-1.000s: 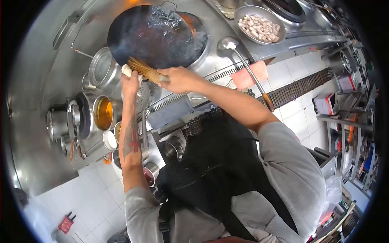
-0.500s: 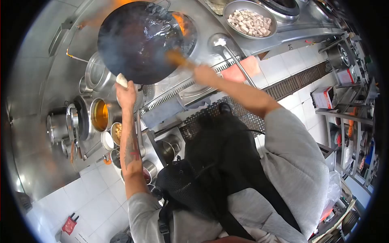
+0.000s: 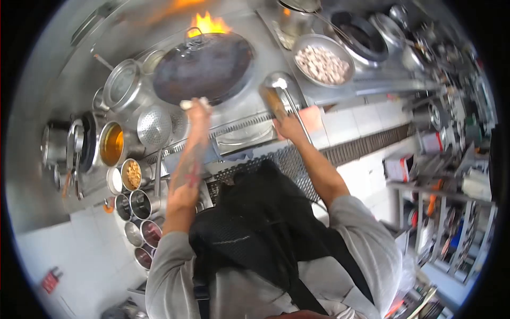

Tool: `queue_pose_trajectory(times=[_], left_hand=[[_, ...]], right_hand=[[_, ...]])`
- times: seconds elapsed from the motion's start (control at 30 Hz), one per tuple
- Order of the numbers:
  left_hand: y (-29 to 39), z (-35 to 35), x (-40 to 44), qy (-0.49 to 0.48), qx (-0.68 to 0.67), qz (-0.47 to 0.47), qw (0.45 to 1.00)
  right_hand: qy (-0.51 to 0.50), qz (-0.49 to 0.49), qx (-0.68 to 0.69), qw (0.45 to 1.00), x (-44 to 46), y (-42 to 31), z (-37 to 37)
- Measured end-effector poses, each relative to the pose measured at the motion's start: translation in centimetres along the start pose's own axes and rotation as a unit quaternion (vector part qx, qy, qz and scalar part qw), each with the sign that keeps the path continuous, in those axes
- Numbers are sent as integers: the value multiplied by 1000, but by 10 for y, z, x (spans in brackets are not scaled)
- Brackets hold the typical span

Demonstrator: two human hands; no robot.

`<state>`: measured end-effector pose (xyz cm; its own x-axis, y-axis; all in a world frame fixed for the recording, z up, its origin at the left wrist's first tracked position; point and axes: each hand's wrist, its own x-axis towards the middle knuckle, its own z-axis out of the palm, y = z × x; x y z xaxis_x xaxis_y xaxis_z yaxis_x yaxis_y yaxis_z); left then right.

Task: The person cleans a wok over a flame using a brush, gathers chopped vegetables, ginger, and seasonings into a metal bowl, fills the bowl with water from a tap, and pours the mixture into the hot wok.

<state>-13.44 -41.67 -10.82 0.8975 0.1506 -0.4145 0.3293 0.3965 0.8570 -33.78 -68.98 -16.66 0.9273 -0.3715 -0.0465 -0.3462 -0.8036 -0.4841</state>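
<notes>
A dark, smoking wok (image 3: 204,72) sits on the stove, with its loop handle at the far side near the flames. My left hand (image 3: 198,112) is closed on the wok's near edge through a folded whitish cloth (image 3: 187,104). My right hand (image 3: 288,126) is wrapped round a brown wok brush (image 3: 274,101), whose bristle end is blurred. The brush is right beside a long-handled steel ladle (image 3: 281,81) lying on the stove top. Part of the ladle's handle passes close to my right hand.
Tall orange flames (image 3: 210,24) rise behind the wok. A steel bowl of pale diced meat (image 3: 322,65) stands to the right. On the left are a perforated skimmer (image 3: 154,127), a pot of amber oil (image 3: 112,143) and several small containers. A pink cloth (image 3: 309,119) hangs at the stove's edge.
My right hand has drawn the brush out of the wok and down to the right, beside the ladle. The wok now looks flatter, with flames showing behind it. The camera view has shifted.
</notes>
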Motion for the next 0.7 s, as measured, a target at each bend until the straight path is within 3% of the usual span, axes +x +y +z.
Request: queue_pose_trajectory(times=[0.03,0.1,0.13,0.17,0.2,0.23,0.27,0.3,0.33,0.37,0.4,0.47,0.53,0.57,0.63,0.67,0.7], left_hand=[[-9,23,-8,32,-60,-6,998],[-41,45,6,42,-79,38,995],[-39,53,3,52,-95,38,993],[-31,62,-1,63,-91,12,994],[-29,63,-1,76,-85,-17,993],[-38,49,16,6,-98,-36,995],[-34,32,25,19,-112,-34,993],[-29,10,26,-75,-126,-90,985],[-27,-9,16,-170,-133,-147,965],[-12,-20,-12,-133,-108,-129,977],[2,-34,-32,-128,-112,-127,977],[20,-70,-57,-128,-44,-141,981],[16,-98,-57,-128,-21,-125,984],[14,-113,-56,-131,2,-108,985],[18,-138,-55,-126,-23,-102,987],[25,-151,-57,-128,-39,-100,986],[47,-160,-70,-150,-91,-99,980]], right_hand=[[-26,-46,37,998,-3,8,-1],[-2,-129,-28,991,-42,25,-29],[157,-32,-27,987,-78,61,-3],[40,110,-94,989,-107,98,11],[-77,138,-81,984,-125,112,9],[-54,151,-53,986,-136,109,2],[-31,160,-23,986,-133,99,-9],[-39,147,-32,988,-124,82,-23],[-73,191,137,969,-123,53,-42],[-103,234,303,918,-120,23,-59],[-108,231,300,919,-109,-5,-74],[-165,164,480,846,-71,-58,-98],[-248,129,553,785,5,-108,-103],[-257,107,556,784,48,-133,-98],[-134,-58,303,942,116,-214,-79],[-42,-136,142,980,145,-241,-58],[-107,-106,140,979,151,-294,-65]])
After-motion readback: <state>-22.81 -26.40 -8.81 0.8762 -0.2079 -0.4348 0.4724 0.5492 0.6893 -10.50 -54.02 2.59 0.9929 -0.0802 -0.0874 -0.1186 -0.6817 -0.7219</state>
